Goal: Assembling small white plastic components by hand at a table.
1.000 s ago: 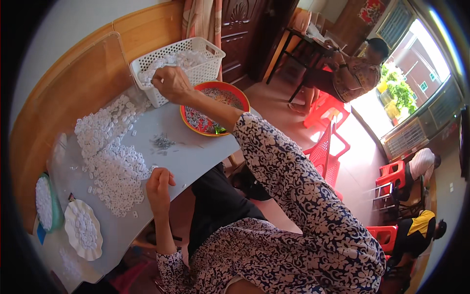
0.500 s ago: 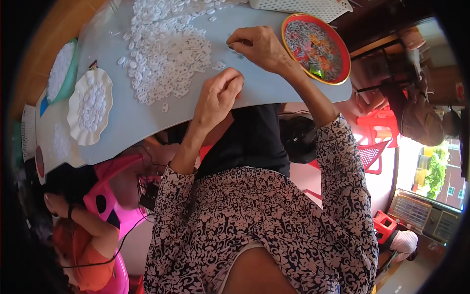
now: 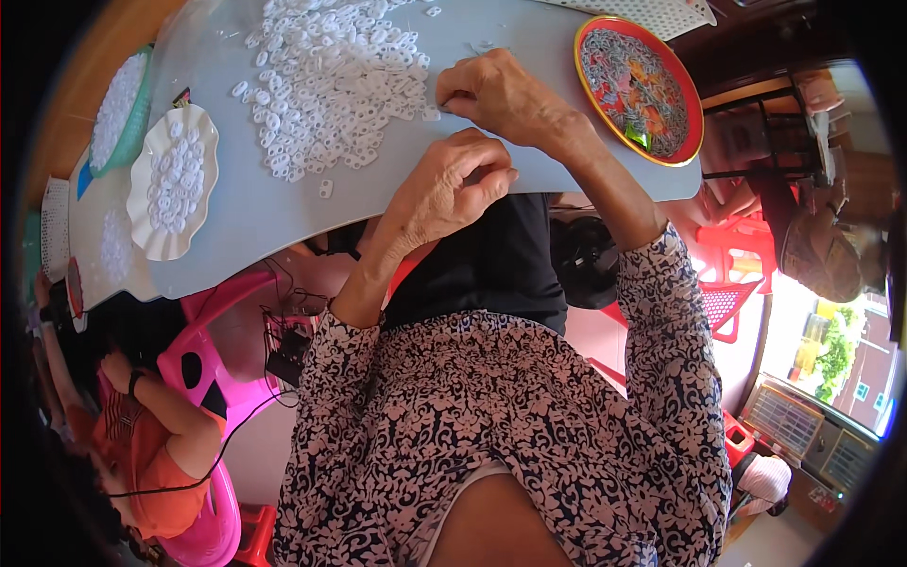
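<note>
My left hand (image 3: 449, 189) is closed above the near edge of the table, its thumb lying against the curled fingers. Whatever it holds is hidden. Just beyond it, my right hand (image 3: 501, 99) is bent over the tabletop, fingers and thumb drawn together in a pinch; I cannot make out anything between them. Its fingertips are beside the right edge of a heap of small white plastic pieces with holes (image 3: 331, 94). One loose white piece (image 3: 326, 189) lies nearer me. To the right stands a round red tray (image 3: 694, 118) with a gold rim, holding many small grey metal bits.
On the left are a scalloped white plate (image 3: 142, 222) and a green basket (image 3: 142, 123), both with white pieces. A white perforated basket (image 3: 694, 17) stands at the far right. Someone in orange (image 3: 194, 444) is by a pink chair (image 3: 222, 515) at lower left.
The view has shifted a little. My left hand has moved right, turning so its thumb shows more. Relative to the table, my right hand has come away from the tray, closer to the heap.
</note>
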The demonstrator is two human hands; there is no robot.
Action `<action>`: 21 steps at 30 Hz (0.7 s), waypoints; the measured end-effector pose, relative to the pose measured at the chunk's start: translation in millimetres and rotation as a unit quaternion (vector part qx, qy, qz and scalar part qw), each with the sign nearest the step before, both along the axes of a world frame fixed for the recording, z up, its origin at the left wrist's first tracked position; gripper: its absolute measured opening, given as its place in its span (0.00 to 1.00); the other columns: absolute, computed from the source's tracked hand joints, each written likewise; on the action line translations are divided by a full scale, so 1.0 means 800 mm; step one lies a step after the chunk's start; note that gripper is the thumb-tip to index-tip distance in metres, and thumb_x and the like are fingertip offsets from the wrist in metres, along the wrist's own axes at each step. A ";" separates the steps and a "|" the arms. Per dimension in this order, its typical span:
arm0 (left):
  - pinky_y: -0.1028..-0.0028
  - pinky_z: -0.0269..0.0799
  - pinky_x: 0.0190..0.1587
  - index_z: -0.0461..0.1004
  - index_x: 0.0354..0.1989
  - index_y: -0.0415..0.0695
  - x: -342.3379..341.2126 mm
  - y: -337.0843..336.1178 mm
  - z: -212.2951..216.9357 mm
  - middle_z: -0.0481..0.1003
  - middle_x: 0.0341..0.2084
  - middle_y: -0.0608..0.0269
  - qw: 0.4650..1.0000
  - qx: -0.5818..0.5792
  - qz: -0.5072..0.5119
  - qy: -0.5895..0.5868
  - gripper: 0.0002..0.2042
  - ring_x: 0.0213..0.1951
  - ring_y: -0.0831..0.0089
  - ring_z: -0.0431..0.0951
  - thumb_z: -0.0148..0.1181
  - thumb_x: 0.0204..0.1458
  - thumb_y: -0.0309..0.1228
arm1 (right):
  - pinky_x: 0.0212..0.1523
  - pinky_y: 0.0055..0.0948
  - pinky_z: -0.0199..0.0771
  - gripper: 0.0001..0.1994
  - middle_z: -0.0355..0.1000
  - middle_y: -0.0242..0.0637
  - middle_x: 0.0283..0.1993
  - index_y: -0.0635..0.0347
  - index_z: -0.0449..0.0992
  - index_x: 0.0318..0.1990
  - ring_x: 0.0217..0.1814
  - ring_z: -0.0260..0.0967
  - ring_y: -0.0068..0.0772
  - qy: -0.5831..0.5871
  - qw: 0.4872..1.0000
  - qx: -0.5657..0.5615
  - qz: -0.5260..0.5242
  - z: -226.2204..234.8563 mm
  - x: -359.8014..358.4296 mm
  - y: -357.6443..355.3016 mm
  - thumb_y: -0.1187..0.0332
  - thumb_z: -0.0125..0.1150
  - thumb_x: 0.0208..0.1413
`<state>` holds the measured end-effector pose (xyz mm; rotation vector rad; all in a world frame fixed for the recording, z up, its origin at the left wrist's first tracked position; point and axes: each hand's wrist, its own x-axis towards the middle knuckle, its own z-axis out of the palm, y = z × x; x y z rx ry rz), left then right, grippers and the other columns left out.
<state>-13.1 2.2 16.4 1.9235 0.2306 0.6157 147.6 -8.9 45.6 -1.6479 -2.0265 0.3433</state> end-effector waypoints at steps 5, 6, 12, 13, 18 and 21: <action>0.72 0.68 0.33 0.71 0.29 0.35 0.000 0.000 0.000 0.72 0.26 0.56 1.000 0.004 0.004 -0.004 0.05 0.29 0.65 0.73 0.58 0.46 0.24 | 0.34 0.36 0.73 0.05 0.74 0.45 0.25 0.61 0.78 0.29 0.29 0.73 0.45 0.013 1.000 -0.014 -0.009 0.003 -0.001 0.001 0.74 0.58 0.44; 0.72 0.68 0.33 0.71 0.29 0.36 0.000 0.000 -0.001 0.72 0.26 0.56 1.000 0.006 0.008 -0.003 0.05 0.29 0.65 0.73 0.59 0.46 0.24 | 0.34 0.36 0.73 0.05 0.74 0.45 0.25 0.61 0.78 0.29 0.29 0.73 0.45 0.013 1.000 -0.014 -0.009 0.004 -0.003 0.000 0.74 0.58 0.44; 0.68 0.67 0.32 0.71 0.26 0.37 -0.007 -0.013 0.007 0.71 0.22 0.55 0.999 -0.015 -0.039 -0.030 0.05 0.27 0.62 0.72 0.58 0.46 0.26 | 0.34 0.32 0.73 0.05 0.75 0.42 0.29 0.63 0.77 0.31 0.29 0.73 0.40 0.024 0.999 -0.007 0.048 0.008 -0.015 -0.002 0.75 0.59 0.45; 0.68 0.67 0.32 0.70 0.25 0.37 -0.012 -0.018 0.009 0.71 0.22 0.56 0.996 -0.012 -0.086 -0.026 0.05 0.27 0.62 0.72 0.58 0.46 0.25 | 0.34 0.32 0.73 0.05 0.75 0.42 0.30 0.63 0.77 0.32 0.30 0.72 0.41 0.027 0.997 -0.025 0.066 0.008 -0.016 -0.003 0.75 0.60 0.45; 0.72 0.66 0.30 0.69 0.26 0.37 -0.033 -0.031 0.014 0.70 0.21 0.59 0.996 -0.018 -0.077 -0.037 0.04 0.25 0.68 0.71 0.58 0.47 0.23 | 0.35 0.33 0.72 0.05 0.74 0.43 0.29 0.64 0.77 0.31 0.30 0.72 0.43 0.014 0.997 -0.030 0.075 -0.001 -0.024 -0.007 0.75 0.60 0.45; 0.76 0.65 0.27 0.69 0.26 0.37 -0.043 -0.032 0.021 0.69 0.21 0.63 0.994 -0.100 -0.040 -0.018 0.04 0.23 0.75 0.69 0.58 0.48 0.22 | 0.36 0.34 0.71 0.04 0.73 0.43 0.29 0.64 0.77 0.31 0.31 0.71 0.45 -0.064 0.997 -0.027 0.042 0.003 -0.035 -0.009 0.75 0.59 0.46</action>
